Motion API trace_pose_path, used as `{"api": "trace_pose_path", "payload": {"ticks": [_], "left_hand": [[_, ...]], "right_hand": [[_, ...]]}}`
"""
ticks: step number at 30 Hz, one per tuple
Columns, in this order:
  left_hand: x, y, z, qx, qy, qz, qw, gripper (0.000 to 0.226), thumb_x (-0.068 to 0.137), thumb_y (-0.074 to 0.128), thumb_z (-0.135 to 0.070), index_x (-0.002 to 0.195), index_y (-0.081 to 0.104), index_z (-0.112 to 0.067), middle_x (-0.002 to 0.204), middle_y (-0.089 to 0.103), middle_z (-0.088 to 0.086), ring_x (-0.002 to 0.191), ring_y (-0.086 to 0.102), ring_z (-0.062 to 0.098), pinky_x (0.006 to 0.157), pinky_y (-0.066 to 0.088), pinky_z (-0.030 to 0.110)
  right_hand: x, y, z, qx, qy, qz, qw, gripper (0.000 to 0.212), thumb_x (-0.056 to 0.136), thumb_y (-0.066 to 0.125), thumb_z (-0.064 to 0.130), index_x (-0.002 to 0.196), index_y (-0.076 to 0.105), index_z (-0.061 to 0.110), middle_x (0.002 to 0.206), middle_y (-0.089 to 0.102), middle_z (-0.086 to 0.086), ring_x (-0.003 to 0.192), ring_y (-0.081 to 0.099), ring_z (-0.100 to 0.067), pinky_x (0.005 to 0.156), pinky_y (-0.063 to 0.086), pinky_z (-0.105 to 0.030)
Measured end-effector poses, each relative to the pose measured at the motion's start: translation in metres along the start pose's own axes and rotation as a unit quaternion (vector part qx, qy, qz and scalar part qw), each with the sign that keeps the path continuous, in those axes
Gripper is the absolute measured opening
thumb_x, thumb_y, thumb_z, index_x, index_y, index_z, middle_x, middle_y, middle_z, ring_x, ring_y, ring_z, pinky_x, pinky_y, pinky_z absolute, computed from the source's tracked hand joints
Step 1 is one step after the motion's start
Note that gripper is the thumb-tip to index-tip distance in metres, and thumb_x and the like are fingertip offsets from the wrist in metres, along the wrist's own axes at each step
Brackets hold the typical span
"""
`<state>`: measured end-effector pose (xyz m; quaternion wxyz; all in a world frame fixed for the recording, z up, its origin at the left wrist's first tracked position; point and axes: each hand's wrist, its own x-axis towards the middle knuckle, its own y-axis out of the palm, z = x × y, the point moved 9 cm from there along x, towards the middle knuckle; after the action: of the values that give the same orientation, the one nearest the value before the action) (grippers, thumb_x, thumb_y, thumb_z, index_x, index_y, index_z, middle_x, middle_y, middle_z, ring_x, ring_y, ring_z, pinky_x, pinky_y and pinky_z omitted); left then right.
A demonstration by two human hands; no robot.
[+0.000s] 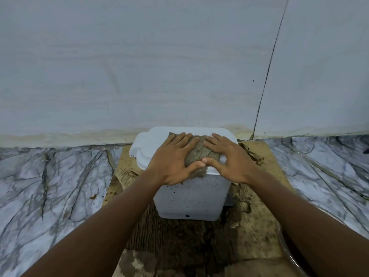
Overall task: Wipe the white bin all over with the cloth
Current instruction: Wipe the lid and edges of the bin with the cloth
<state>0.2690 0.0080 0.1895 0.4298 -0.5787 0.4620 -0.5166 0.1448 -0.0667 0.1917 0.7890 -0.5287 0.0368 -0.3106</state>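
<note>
Crumpled brown cloth (199,153) lies atop the upright white bin (191,196)

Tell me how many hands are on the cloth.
2. The left hand presses flat on the left part of the cloth, the right hand on its right part, thumbs nearly touching at the near edge, atop the white bin. No other hands show.
</note>
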Motion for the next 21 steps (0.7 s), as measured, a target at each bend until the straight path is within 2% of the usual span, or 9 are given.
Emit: {"api": "trace_pose_path", "payload": {"ticks": [4,6,8,9,10,12,15,17,21], "left_hand": [[-0.009,-0.002,0.018,0.012,-0.012,0.008,1.000,0.087,0.090,0.017,-0.082,0.162,0.013,-0.032,0.170,0.012,-0.003,0.157,0.003,0.014,0.127,-0.005,0.038],[-0.014,-0.002,0.025,0.005,-0.019,0.011,1.000,0.090,0.088,0.013,-0.084,0.162,0.011,-0.033,0.170,0.007,-0.003,0.157,-0.001,0.013,0.127,-0.004,0.039],[-0.018,-0.002,0.029,-0.012,-0.019,0.007,1.000,0.091,0.087,0.012,-0.083,0.162,0.008,-0.032,0.170,0.003,-0.002,0.157,-0.004,0.014,0.127,-0.004,0.037],[-0.020,-0.002,0.029,-0.018,-0.017,0.001,1.000,0.089,0.088,0.012,-0.080,0.162,0.007,-0.030,0.170,0.002,-0.001,0.157,-0.004,0.014,0.127,-0.003,0.037],[-0.021,-0.002,0.029,-0.022,-0.015,-0.004,1.000,0.087,0.089,0.013,-0.075,0.163,0.007,-0.028,0.170,0.002,0.000,0.157,-0.004,0.014,0.128,0.000,0.039],[-0.023,-0.002,0.032,-0.027,-0.016,-0.006,0.999,0.086,0.090,0.015,-0.068,0.163,0.007,-0.024,0.170,0.001,0.002,0.157,-0.004,0.015,0.128,0.005,0.041],[-0.027,-0.001,0.041,-0.037,-0.032,-0.007,0.999,0.090,0.088,0.018,-0.076,0.163,0.008,-0.027,0.171,0.001,0.001,0.157,-0.003,0.016,0.128,0.001,0.036],[-0.029,-0.001,0.042,-0.033,-0.035,-0.003,0.999,0.096,0.084,0.019,-0.085,0.162,0.007,-0.031,0.170,0.002,0.000,0.157,-0.001,0.019,0.126,0.000,0.036],[-0.028,0.005,0.043,-0.001,-0.043,0.008,0.999,0.098,0.083,0.017,-0.091,0.162,0.000,-0.035,0.171,0.001,0.001,0.157,-0.003,0.019,0.126,-0.004,0.037]], "right_hand": [[0.002,-0.005,-0.007,-0.053,0.028,0.036,0.998,0.063,0.097,0.048,0.059,0.152,0.041,0.029,0.163,0.029,0.009,0.155,0.010,-0.012,0.126,0.009,-0.048],[0.002,-0.010,0.005,-0.079,0.049,0.032,0.995,0.070,0.096,0.052,0.057,0.156,0.033,0.027,0.166,0.016,0.009,0.155,0.000,-0.014,0.127,0.002,-0.050],[0.004,-0.006,0.039,-0.055,0.042,0.008,0.998,0.073,0.098,0.053,0.048,0.159,0.021,0.024,0.158,0.000,0.016,0.146,-0.009,-0.005,0.121,-0.011,-0.037],[0.006,0.001,0.059,-0.041,0.027,0.003,0.999,0.070,0.101,0.050,0.042,0.159,0.018,0.022,0.154,-0.001,0.018,0.143,-0.009,-0.001,0.117,-0.013,-0.029],[0.008,0.013,0.074,-0.046,0.011,0.006,0.999,0.066,0.104,0.043,0.040,0.160,0.015,0.020,0.158,-0.001,0.015,0.145,-0.008,-0.001,0.117,-0.013,-0.025],[0.015,0.038,0.083,-0.095,-0.008,0.015,0.995,0.063,0.107,0.027,0.044,0.161,0.008,0.018,0.168,0.005,0.003,0.154,-0.002,-0.009,0.124,-0.009,-0.030],[0.014,0.048,0.065,-0.139,0.000,0.013,0.990,0.070,0.104,0.013,0.056,0.161,0.005,0.017,0.168,0.014,-0.002,0.155,0.007,-0.014,0.127,0.000,-0.035],[0.005,0.043,0.055,-0.164,-0.009,-0.002,0.986,0.074,0.102,0.010,0.060,0.161,0.011,0.016,0.168,0.017,-0.003,0.155,0.010,-0.014,0.127,0.002,-0.035],[-0.018,0.024,0.026,-0.200,0.020,-0.056,0.978,0.073,0.102,0.021,0.064,0.158,0.025,0.017,0.164,0.027,-0.005,0.154,0.019,-0.020,0.126,0.010,-0.040]]}}
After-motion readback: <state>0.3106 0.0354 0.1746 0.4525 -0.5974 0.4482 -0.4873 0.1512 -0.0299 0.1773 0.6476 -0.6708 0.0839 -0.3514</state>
